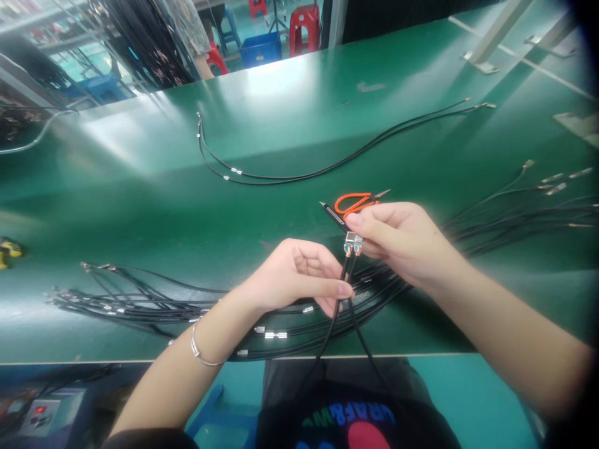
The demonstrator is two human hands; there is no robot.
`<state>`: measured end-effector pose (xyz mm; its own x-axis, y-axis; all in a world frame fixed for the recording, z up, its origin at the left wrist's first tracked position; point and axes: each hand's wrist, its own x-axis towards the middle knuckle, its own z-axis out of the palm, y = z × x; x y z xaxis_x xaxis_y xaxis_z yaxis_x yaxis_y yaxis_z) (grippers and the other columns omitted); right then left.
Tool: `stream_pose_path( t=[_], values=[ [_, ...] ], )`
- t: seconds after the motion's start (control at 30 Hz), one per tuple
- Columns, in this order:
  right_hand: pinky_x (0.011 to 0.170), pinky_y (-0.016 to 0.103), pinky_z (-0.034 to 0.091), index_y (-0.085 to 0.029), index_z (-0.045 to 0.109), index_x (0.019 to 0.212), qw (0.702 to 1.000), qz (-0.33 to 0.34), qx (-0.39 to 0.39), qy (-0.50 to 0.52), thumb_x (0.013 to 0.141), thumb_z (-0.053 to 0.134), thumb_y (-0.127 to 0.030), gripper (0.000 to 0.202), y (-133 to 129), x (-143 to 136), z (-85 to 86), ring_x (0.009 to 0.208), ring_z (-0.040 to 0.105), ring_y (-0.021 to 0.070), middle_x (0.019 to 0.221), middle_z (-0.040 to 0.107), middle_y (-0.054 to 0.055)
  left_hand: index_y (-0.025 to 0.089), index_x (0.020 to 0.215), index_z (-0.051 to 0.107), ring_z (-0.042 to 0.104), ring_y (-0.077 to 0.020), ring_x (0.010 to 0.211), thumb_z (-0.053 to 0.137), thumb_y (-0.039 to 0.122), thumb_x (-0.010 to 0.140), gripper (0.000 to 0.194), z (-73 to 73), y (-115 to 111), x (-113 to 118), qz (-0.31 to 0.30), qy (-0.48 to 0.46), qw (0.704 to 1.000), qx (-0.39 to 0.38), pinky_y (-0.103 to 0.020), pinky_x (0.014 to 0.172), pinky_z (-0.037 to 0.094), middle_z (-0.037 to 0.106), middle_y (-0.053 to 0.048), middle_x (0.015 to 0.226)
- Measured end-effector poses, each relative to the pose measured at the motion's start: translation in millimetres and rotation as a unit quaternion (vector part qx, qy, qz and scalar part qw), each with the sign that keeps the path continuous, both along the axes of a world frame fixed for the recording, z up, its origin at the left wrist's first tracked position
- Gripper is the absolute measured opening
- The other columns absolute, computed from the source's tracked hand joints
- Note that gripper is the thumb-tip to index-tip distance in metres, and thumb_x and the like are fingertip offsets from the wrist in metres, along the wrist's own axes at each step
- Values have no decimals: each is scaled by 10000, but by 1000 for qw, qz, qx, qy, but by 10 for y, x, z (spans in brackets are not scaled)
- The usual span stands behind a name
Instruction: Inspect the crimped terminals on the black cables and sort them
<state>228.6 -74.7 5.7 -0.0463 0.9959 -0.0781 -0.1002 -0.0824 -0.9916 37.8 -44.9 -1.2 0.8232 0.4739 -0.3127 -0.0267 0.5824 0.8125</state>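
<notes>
Two black cables (359, 330) hang down from my hands over the table's front edge, their metal connectors (352, 243) side by side at the top. My left hand (311, 277) pinches the cables just below the connectors, thumb across them. The fingers of my right hand (386, 234) are closed at the connectors' right side, thumb at their top. Just beyond my right fingertips lie orange-handled scissors (352, 201) and a thin black pointed tool (333, 215). Beneath my hands, a bundle of black cables (299, 346) with silver metal pieces runs across the green table.
Two more black cables (281, 181) curve across the middle of the green table (154, 212). More cable ends (552, 187) lie at the right. A yellow and black object (9, 249) is at the left edge. Metal brackets (482, 62) stand at the back right.
</notes>
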Motion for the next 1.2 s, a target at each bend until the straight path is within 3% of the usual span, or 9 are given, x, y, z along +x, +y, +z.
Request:
stream_pose_path(
  t=[0.3, 0.8, 1.07, 1.2],
  values=[
    [449, 270, 127, -177, 367, 492, 999, 34, -9, -6, 848, 669, -437, 534, -6, 8, 31, 454, 182, 55, 461, 253, -58, 85, 753, 632, 690, -150, 560, 803, 97, 700, 180, -10, -5, -5, -2, 0, 1000, 4, -223, 530, 598, 731, -84, 725],
    [439, 261, 112, -163, 450, 520, 995, 59, -69, -28, 814, 703, -443, 478, 40, 13, -13, 447, 198, 47, 472, 267, -65, 92, 756, 632, 692, -155, 559, 776, 82, 733, 146, -35, -27, -18, -20, -40, 998, -33, -231, 518, 597, 730, -83, 740],
    [428, 250, 109, -174, 375, 497, 991, 90, -97, 8, 822, 699, -404, 513, 52, -4, -38, 431, 178, 38, 447, 254, -77, 95, 773, 645, 701, -156, 584, 759, 68, 751, 118, -32, -50, -36, -27, -63, 997, -45, -228, 534, 602, 735, -83, 766],
    [424, 247, 116, -168, 425, 510, 990, 95, -102, 19, 832, 689, -392, 473, 63, -1, -40, 423, 178, 38, 432, 276, -78, 96, 769, 647, 698, -151, 576, 757, 71, 754, 114, -38, -51, -34, -28, -62, 997, -45, -221, 529, 598, 735, -78, 762]
  ],
)
